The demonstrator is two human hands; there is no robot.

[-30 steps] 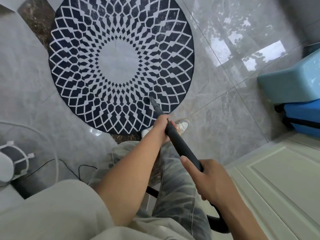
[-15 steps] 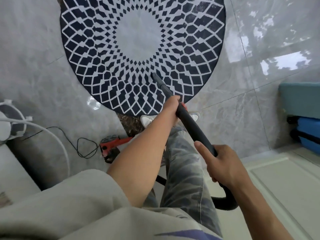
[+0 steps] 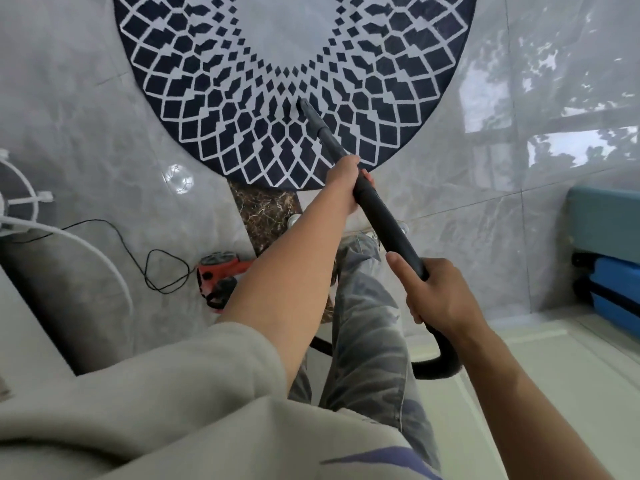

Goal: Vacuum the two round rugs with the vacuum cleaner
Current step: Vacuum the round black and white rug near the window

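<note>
Gripping the black vacuum wand (image 3: pixel 384 216) with both hands, I have my left hand (image 3: pixel 346 181) well forward on it, fingers curled close round the tube. My right hand (image 3: pixel 440 292) holds it farther back, just ahead of the bend where the tube curves away. The thumb lies straight along the top and the other fingers wrap underneath.

The wand slants down and away from me. Its narrow nozzle tip (image 3: pixel 304 107) meets the round rug (image 3: pixel 242 126) on the navy-and-white diamond pattern, just short of the pale centre.

To my left the red vacuum cleaner body (image 3: pixel 221 271) sits on the grey marble floor (image 3: pixel 86 133), partly behind my left forearm, with a black cord (image 3: pixel 162 268) looped beside it. A blue suitcase (image 3: pixel 616 289) stands at the right edge.
</note>
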